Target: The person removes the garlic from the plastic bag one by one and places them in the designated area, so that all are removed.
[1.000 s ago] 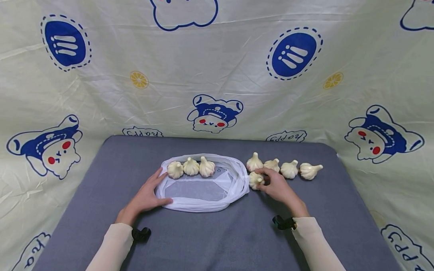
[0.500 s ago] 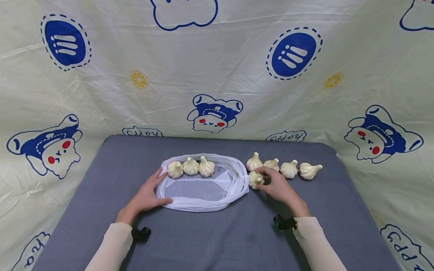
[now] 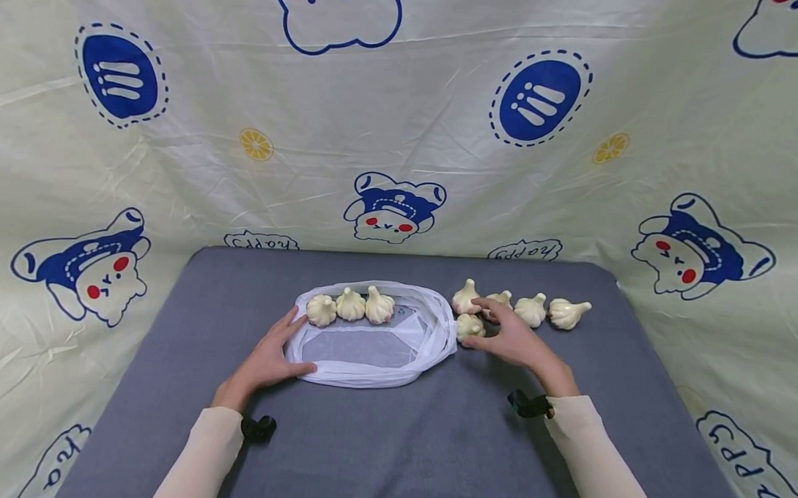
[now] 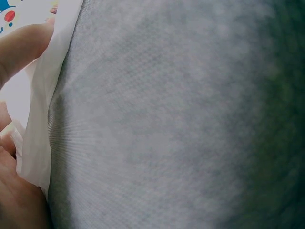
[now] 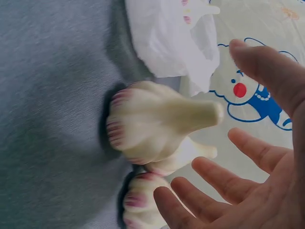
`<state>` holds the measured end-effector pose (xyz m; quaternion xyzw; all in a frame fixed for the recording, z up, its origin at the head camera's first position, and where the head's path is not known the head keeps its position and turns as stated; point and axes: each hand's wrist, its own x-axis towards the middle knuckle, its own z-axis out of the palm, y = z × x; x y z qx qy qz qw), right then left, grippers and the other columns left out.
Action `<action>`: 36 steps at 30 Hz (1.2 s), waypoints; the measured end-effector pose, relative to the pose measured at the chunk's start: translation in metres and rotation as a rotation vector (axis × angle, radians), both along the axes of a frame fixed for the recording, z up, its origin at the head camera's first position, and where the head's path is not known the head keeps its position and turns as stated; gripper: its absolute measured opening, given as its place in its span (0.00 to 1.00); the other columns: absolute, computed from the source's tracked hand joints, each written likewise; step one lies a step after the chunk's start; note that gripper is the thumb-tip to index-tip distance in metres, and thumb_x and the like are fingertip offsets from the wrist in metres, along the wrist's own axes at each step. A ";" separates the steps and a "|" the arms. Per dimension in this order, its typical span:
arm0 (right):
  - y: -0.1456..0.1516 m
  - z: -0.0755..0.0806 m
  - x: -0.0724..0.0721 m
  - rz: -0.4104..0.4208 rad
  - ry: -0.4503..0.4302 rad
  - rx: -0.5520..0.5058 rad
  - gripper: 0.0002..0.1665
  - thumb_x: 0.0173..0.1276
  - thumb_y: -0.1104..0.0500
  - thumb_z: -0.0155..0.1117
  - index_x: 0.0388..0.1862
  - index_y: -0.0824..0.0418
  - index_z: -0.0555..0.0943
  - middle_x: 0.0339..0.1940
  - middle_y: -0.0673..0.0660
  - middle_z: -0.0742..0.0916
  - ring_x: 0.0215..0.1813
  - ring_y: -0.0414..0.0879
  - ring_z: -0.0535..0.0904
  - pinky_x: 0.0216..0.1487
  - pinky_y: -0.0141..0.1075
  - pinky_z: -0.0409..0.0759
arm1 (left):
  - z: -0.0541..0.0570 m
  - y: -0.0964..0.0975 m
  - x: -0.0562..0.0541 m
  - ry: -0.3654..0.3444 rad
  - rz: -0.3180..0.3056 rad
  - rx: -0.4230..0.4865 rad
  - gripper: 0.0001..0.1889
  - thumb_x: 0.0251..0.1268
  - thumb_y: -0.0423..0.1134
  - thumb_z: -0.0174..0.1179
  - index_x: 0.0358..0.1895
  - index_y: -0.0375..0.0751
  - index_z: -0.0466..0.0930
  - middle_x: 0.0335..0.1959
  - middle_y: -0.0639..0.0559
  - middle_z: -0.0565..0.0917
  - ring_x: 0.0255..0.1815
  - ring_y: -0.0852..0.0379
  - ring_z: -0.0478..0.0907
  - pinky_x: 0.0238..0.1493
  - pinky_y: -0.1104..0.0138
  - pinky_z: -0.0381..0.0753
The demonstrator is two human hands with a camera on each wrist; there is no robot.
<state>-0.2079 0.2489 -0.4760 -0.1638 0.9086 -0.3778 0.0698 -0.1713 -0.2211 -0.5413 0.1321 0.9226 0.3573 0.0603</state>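
A white plastic bag (image 3: 368, 375) lies with its mouth spread, and three garlic bulbs (image 3: 351, 304) sit along its far inner side. My left hand (image 3: 270, 356) holds the bag's left end, thumb over the near rim. In the left wrist view the thumb (image 4: 28, 45) lies against the white plastic. My right hand (image 3: 517, 341), fingers spread, is beside a garlic bulb (image 3: 470, 328) standing by the bag's right end. The right wrist view shows that bulb (image 5: 147, 121) stem up, apart from the thumb and fingers. Another bulb (image 3: 466, 299) stands just behind it.
More garlic bulbs (image 3: 531, 310) continue the back row to the right, the last one (image 3: 568, 313) lying on its side. All rest on a grey cloth-covered table (image 3: 392, 454). A printed cloth (image 3: 403, 117) hangs behind the table's far edge.
My right hand has let go of the front garlic bulb beside the bag; its fingers have spread and shifted slightly right. My left hand and the bag have stayed in place.
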 end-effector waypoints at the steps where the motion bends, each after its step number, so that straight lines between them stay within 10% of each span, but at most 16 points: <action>1: -0.001 0.002 0.000 0.000 -0.002 -0.004 0.47 0.63 0.53 0.78 0.75 0.68 0.67 0.73 0.71 0.74 0.73 0.72 0.70 0.72 0.64 0.68 | 0.000 0.000 0.000 -0.001 0.000 -0.002 0.54 0.53 0.55 0.75 0.80 0.37 0.59 0.85 0.38 0.49 0.84 0.32 0.48 0.77 0.33 0.54; 20: -0.065 0.034 -0.012 0.060 -0.026 -0.013 0.53 0.64 0.42 0.74 0.81 0.58 0.62 0.81 0.64 0.67 0.79 0.66 0.64 0.72 0.64 0.70 | 0.001 0.000 0.000 -0.009 0.005 -0.002 0.54 0.53 0.56 0.75 0.80 0.37 0.59 0.85 0.38 0.49 0.84 0.32 0.47 0.77 0.33 0.54; 36: -0.107 0.022 -0.030 0.131 -0.067 -0.030 0.50 0.66 0.44 0.73 0.81 0.57 0.62 0.79 0.64 0.70 0.74 0.65 0.71 0.69 0.58 0.75 | -0.001 0.000 0.000 0.024 0.012 0.013 0.54 0.52 0.54 0.76 0.80 0.36 0.61 0.85 0.37 0.51 0.83 0.31 0.49 0.77 0.34 0.55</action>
